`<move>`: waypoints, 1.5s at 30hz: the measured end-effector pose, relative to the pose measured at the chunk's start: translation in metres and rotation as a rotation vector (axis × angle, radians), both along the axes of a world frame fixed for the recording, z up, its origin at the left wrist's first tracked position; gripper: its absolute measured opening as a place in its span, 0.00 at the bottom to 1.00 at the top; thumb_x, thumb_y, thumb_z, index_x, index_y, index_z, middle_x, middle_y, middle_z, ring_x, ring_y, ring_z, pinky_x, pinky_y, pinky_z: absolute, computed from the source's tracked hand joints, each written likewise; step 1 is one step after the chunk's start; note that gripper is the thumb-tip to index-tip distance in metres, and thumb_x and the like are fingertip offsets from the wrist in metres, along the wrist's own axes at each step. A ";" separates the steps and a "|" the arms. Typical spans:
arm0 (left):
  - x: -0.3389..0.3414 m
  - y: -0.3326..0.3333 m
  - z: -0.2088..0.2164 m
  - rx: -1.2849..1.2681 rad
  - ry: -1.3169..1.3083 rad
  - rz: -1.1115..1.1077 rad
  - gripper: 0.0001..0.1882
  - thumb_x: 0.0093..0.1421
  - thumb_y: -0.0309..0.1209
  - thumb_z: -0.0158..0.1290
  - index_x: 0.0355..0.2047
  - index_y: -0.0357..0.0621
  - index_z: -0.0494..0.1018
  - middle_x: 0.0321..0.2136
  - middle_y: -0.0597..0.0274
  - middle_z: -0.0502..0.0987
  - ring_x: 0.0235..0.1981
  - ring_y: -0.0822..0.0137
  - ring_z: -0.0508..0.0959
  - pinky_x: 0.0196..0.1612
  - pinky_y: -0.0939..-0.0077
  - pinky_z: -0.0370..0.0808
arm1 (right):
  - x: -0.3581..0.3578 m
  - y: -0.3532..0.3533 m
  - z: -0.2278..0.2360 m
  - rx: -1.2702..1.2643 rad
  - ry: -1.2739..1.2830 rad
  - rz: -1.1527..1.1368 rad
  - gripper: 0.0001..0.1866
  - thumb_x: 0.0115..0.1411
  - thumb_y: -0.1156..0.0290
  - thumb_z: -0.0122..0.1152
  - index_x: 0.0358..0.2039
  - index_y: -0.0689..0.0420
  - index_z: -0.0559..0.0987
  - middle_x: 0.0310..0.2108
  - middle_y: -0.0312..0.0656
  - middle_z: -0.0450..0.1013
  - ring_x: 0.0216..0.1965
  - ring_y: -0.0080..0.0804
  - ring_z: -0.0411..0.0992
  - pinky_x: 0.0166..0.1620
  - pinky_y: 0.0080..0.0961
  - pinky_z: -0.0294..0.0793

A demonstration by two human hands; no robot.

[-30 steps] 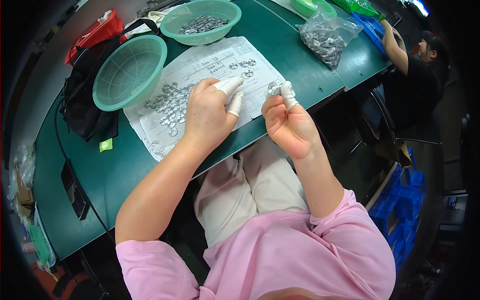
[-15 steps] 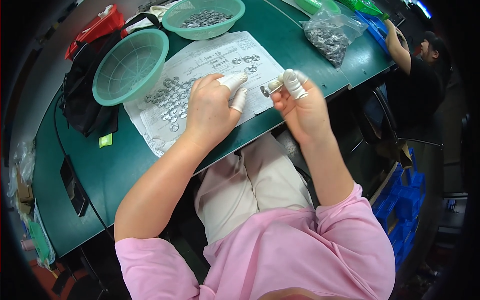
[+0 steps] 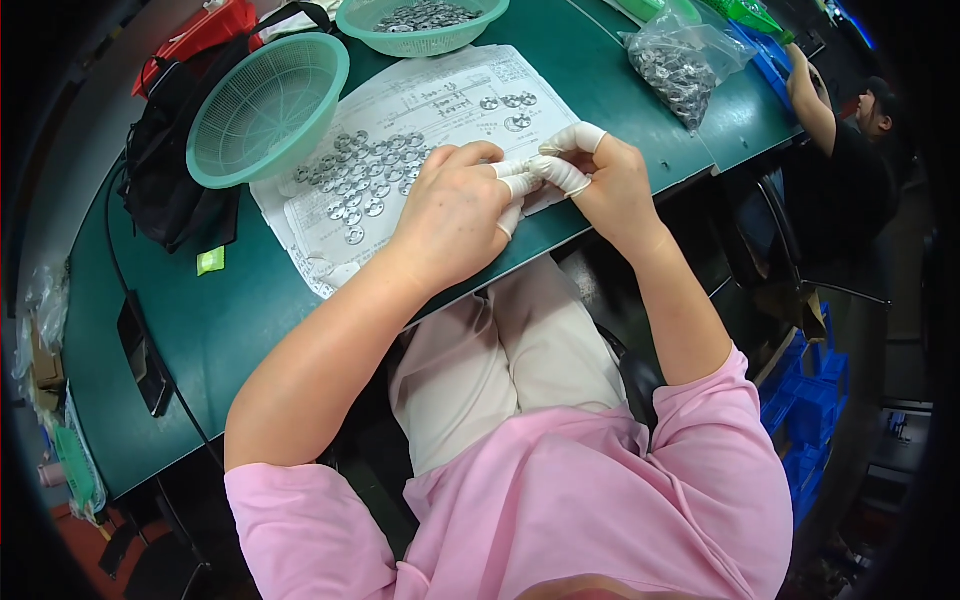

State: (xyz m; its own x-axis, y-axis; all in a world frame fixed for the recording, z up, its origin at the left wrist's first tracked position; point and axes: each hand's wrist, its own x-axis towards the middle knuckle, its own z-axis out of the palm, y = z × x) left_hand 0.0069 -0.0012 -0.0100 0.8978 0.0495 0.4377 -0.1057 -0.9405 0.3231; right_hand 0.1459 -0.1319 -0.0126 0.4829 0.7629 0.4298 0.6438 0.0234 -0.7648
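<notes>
My left hand (image 3: 460,212) and my right hand (image 3: 606,182) meet over the near edge of the papers, white finger cots on several fingertips. Both are closed, thumbs and fingers pinched together at the same spot. The small round metal part seen in my right hand a moment ago is hidden by the fingertips. Beside my left hand, many shiny metal discs (image 3: 374,188) with holes lie spread on the printed sheets (image 3: 450,90). Beyond my right hand sits a small group of similar discs (image 3: 518,122).
An empty green mesh basket (image 3: 265,110) stands at the left; another green basket (image 3: 425,42) behind it holds metal parts. A clear bag of metal parts (image 3: 675,75) lies back right. A black bag (image 3: 165,185) and phone (image 3: 145,365) are at the left. Another person (image 3: 850,170) sits at right.
My hands have come together. The right hand has turned inward and the left moved right to meet it; the metal part, visible earlier in my right fingers, is now covered.
</notes>
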 end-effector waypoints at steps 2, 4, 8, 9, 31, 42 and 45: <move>0.000 -0.001 0.001 0.003 0.000 0.004 0.12 0.50 0.26 0.51 0.36 0.47 0.79 0.28 0.56 0.78 0.47 0.56 0.72 0.51 0.62 0.63 | 0.000 -0.002 0.002 -0.010 -0.021 -0.004 0.08 0.55 0.74 0.64 0.31 0.65 0.75 0.25 0.38 0.75 0.26 0.20 0.73 0.28 0.17 0.74; 0.001 -0.003 0.001 0.009 -0.004 0.010 0.12 0.50 0.26 0.51 0.35 0.45 0.79 0.29 0.56 0.78 0.48 0.57 0.72 0.51 0.62 0.64 | 0.000 -0.004 0.004 -0.029 -0.068 -0.013 0.09 0.54 0.74 0.65 0.30 0.65 0.75 0.25 0.39 0.75 0.26 0.21 0.73 0.27 0.18 0.73; 0.000 -0.003 -0.002 0.041 -0.028 -0.005 0.10 0.49 0.26 0.51 0.32 0.43 0.79 0.29 0.55 0.79 0.49 0.57 0.71 0.51 0.62 0.64 | 0.001 -0.002 0.003 -0.018 -0.257 -0.025 0.08 0.53 0.74 0.65 0.29 0.64 0.75 0.25 0.41 0.75 0.24 0.23 0.74 0.27 0.19 0.73; -0.001 -0.003 -0.002 0.038 -0.025 -0.009 0.10 0.49 0.26 0.51 0.32 0.43 0.79 0.29 0.55 0.79 0.49 0.57 0.71 0.51 0.62 0.64 | 0.001 -0.001 0.002 -0.021 -0.253 -0.028 0.08 0.53 0.74 0.65 0.29 0.64 0.75 0.25 0.41 0.75 0.24 0.23 0.74 0.27 0.19 0.73; -0.002 -0.004 0.003 0.070 0.060 0.027 0.11 0.47 0.27 0.49 0.27 0.37 0.79 0.29 0.52 0.79 0.49 0.55 0.71 0.51 0.61 0.64 | -0.001 0.005 0.003 -0.091 -0.312 -0.031 0.08 0.54 0.75 0.64 0.27 0.64 0.74 0.22 0.43 0.73 0.21 0.26 0.71 0.26 0.22 0.71; -0.003 -0.007 0.005 0.084 0.046 0.018 0.12 0.47 0.26 0.49 0.31 0.41 0.79 0.29 0.54 0.79 0.49 0.55 0.71 0.51 0.62 0.64 | -0.002 0.004 0.005 -0.040 -0.197 -0.016 0.08 0.54 0.74 0.64 0.27 0.63 0.74 0.21 0.40 0.73 0.21 0.22 0.70 0.26 0.19 0.70; -0.002 -0.007 0.004 0.090 0.004 0.017 0.13 0.47 0.26 0.49 0.32 0.42 0.79 0.29 0.55 0.79 0.48 0.55 0.71 0.51 0.62 0.64 | 0.001 0.003 0.007 -0.035 -0.182 -0.020 0.08 0.55 0.73 0.63 0.27 0.63 0.74 0.22 0.38 0.73 0.21 0.20 0.69 0.25 0.17 0.69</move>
State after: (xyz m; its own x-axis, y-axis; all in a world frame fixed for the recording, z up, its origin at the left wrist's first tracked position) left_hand 0.0054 -0.0079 -0.0061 0.8990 0.0250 0.4373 -0.0887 -0.9673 0.2376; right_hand 0.1471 -0.1294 -0.0060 0.4153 0.7696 0.4850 0.7714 -0.0153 -0.6362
